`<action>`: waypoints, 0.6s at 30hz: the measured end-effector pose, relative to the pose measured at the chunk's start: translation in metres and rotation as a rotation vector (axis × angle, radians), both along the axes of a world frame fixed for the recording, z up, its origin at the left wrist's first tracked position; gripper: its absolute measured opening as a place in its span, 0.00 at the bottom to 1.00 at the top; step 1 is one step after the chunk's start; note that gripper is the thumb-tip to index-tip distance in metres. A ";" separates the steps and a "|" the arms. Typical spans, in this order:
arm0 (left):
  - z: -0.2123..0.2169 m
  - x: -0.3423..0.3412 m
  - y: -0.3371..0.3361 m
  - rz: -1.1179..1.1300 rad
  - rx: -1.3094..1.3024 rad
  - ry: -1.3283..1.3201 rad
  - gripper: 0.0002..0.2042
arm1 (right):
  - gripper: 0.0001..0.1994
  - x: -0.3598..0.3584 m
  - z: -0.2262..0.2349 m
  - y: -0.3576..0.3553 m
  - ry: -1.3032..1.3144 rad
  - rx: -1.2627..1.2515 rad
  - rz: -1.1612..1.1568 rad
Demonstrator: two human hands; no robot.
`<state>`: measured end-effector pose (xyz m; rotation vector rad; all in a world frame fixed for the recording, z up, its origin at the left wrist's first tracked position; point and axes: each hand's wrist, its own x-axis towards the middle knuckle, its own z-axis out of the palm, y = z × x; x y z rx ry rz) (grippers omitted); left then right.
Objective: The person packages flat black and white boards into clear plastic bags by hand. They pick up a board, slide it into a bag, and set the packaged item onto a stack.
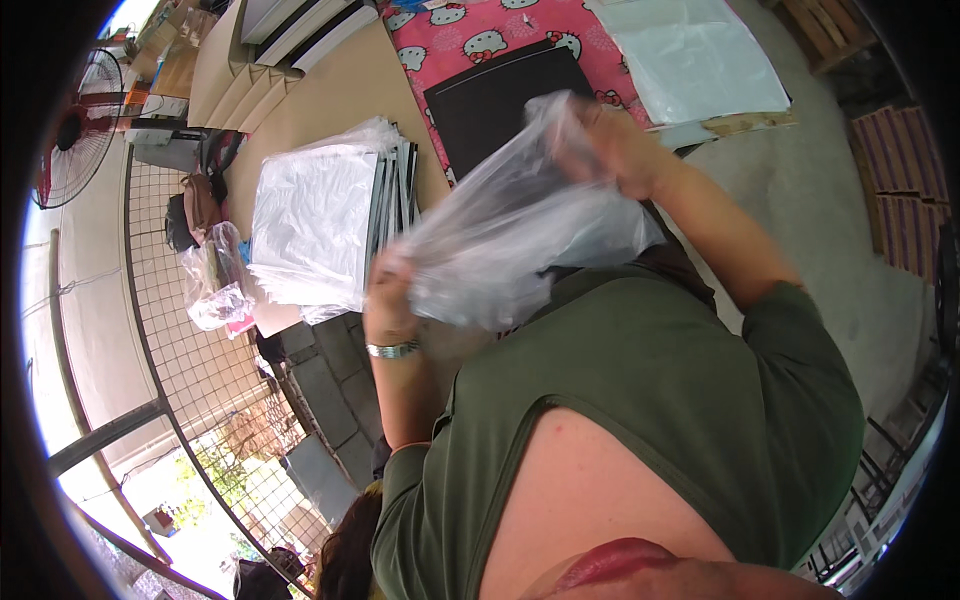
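I hold a clear plastic bag [510, 235] up in front of my chest with both hands. My left hand [388, 288], a metal watch on its wrist, grips the bag's lower left edge. My right hand [612, 148] grips its upper end, partly veiled by the film, and looks blurred. Behind the bag lies a black flat board [490, 100] on a pink cloth with cartoon cats [520, 30]. To the left of my left hand is a stack of dark flat boards wrapped in clear plastic [325, 220].
A pile of clear bags [700, 55] lies at the top right on a wooden board. Brown cardboard sheets [330, 95] cover the table. A wire grid panel [190, 350] with hanging plastic bags [215, 285] and a fan [75, 140] stand at the left. My green shirt [640, 420] fills the foreground.
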<state>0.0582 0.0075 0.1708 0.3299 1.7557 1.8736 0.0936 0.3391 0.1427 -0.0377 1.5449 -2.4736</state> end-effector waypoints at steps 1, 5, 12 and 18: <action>0.004 -0.006 -0.004 0.161 0.225 -0.038 0.24 | 0.14 0.010 -0.013 -0.013 -0.095 0.435 -0.014; -0.022 -0.004 -0.025 0.114 0.516 -0.398 0.22 | 0.11 -0.007 0.017 0.007 0.104 -0.087 -0.021; 0.004 -0.025 0.020 -0.073 0.130 -0.090 0.18 | 0.11 -0.016 0.006 0.036 -0.104 0.070 0.125; -0.050 -0.051 0.009 -0.120 0.191 -0.152 0.19 | 0.12 -0.040 0.012 0.047 0.159 -0.148 0.033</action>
